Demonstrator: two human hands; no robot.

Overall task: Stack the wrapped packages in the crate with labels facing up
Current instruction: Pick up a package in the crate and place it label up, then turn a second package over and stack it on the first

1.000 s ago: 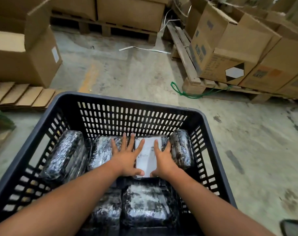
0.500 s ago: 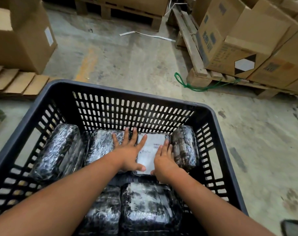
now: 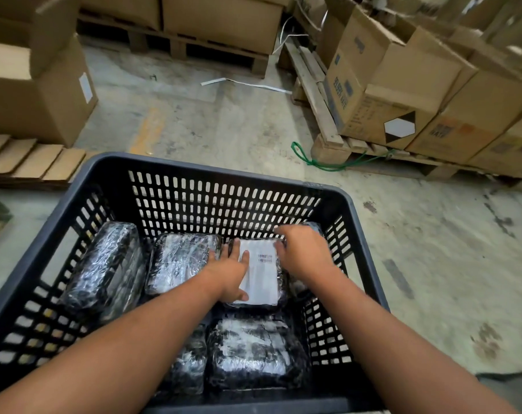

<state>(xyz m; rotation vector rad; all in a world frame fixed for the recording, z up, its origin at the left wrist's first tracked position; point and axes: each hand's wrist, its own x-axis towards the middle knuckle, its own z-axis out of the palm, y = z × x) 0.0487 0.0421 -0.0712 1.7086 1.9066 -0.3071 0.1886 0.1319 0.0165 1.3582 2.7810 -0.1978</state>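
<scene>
A black slotted crate (image 3: 194, 170) stands on the floor and holds several packages wrapped in shiny film. One package (image 3: 261, 273) in the far row lies flat with its white barcode label facing up. My left hand (image 3: 228, 274) rests flat on that package's left side, fingers spread. My right hand (image 3: 304, 252), blurred, is curled over a package on edge (image 3: 315, 227) against the right wall, hiding most of it. Another package (image 3: 104, 267) leans at the left, one (image 3: 179, 261) lies beside the labelled one, and a third (image 3: 253, 351) lies in the near row.
Concrete floor surrounds the crate. Cardboard boxes (image 3: 382, 94) sit on a wooden pallet (image 3: 328, 141) at the right, with a green cord (image 3: 307, 161) at its corner. More boxes (image 3: 44, 94) and flattened cardboard (image 3: 29, 159) lie at the left. A white strap (image 3: 244, 83) lies on the floor.
My right hand left the labelled package and moved right and farther, onto the package at the right wall. My left hand stayed on the labelled package. The camera tilted slightly.
</scene>
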